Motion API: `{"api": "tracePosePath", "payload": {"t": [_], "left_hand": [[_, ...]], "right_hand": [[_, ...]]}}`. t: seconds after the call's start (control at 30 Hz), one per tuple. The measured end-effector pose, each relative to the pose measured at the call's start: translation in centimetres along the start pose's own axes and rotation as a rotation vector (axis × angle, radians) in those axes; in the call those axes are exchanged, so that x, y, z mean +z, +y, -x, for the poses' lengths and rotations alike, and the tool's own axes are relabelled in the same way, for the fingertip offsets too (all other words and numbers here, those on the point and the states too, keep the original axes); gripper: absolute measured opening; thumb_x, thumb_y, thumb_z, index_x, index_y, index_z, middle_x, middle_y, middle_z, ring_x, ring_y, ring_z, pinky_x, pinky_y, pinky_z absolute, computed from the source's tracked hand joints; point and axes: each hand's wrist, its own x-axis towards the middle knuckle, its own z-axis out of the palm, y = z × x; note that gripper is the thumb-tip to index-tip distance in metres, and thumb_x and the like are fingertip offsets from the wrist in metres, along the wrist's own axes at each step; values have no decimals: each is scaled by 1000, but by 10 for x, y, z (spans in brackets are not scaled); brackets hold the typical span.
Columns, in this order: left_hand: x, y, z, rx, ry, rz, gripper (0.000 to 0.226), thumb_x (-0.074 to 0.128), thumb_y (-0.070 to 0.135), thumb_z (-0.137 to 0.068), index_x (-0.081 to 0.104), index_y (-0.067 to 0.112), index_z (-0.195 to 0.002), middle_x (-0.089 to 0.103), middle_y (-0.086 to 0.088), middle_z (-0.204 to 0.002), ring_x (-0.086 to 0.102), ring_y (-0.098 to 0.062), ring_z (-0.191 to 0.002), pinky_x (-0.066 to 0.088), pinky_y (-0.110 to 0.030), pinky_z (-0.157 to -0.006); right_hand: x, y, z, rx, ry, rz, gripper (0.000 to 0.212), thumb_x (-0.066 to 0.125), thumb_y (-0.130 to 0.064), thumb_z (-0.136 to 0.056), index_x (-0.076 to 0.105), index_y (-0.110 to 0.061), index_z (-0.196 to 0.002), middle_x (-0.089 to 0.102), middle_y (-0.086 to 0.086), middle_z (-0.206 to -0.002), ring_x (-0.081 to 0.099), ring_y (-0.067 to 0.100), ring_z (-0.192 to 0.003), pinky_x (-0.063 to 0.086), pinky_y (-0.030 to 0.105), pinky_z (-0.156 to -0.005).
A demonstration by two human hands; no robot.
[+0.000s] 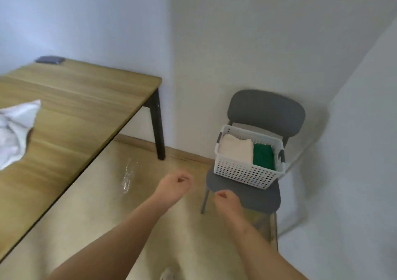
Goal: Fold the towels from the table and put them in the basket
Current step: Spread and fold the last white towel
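The white towel [15, 129] lies crumpled on the table [86, 108], cut by the left border of the view. One corner points to the far wall, and the long axis seems to run from there toward the person. The basket [247, 172] on the chair [266, 112] holds two folded towels [236, 151], so a loose fold may sit high and slide out. The left hand [174, 184] and the right hand [225, 197] have their fingers curled in and hold nothing.

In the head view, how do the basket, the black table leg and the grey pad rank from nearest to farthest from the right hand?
1. Basket, on the chair, just beyond the right hand.
2. Table leg, off to the left.
3. Grey pad, at the far corner of the table, farthest left.
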Motion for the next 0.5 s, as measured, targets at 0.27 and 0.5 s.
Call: {"api": "tracePosePath", "payload": {"t": [0.27,0.5], "left_hand": [[-142,-53,60,-19,271,30,13,54,18,-85,61,27,-78,65,0,-75,59,-19,-74,52,-35,-78],[-289,-145,71,-96,576,-97,18,51,13,-91,64,18,-102,64,1,-99,55,-13,-86,42,-23,-72]], "right_hand": [[91,-55,75,-183,-179,-7,12,49,-11,-92,60,-9,-95,53,3,-85,45,13,-71,34,19,-53],[231,-116,97,-218,-309,30,9,51,-13,-89,57,-16,-83,57,0,-84,49,13,-71,38,22,-59]]}}
